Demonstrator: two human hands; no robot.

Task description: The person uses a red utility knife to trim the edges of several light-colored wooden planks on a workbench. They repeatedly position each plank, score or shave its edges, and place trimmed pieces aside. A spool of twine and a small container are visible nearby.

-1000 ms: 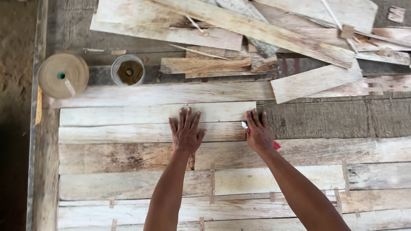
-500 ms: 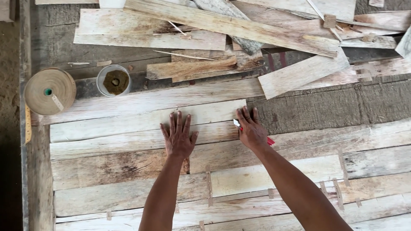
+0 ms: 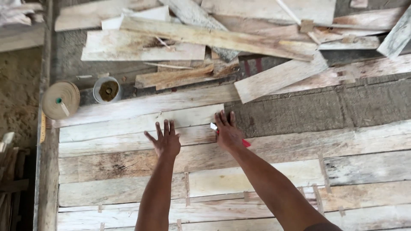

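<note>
Veneer sheet (image 3: 257,188), centre: lower strips taped, top strip (image 3: 141,124) untaped; left hand (image 3: 165,141) splayed flat, right hand (image 3: 227,133) gripping red cutter (image 3: 245,143).

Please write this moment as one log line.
left hand: flat on veneer strips | right hand: on strips, holding red-handled cutter | tape roll, small pot: far left

Rough grey worktop (image 3: 299,113) under flat daylight. Bare dirt floor (image 3: 19,94) left of it. Loose offcut pile (image 3: 239,34) along its far edge.
</note>
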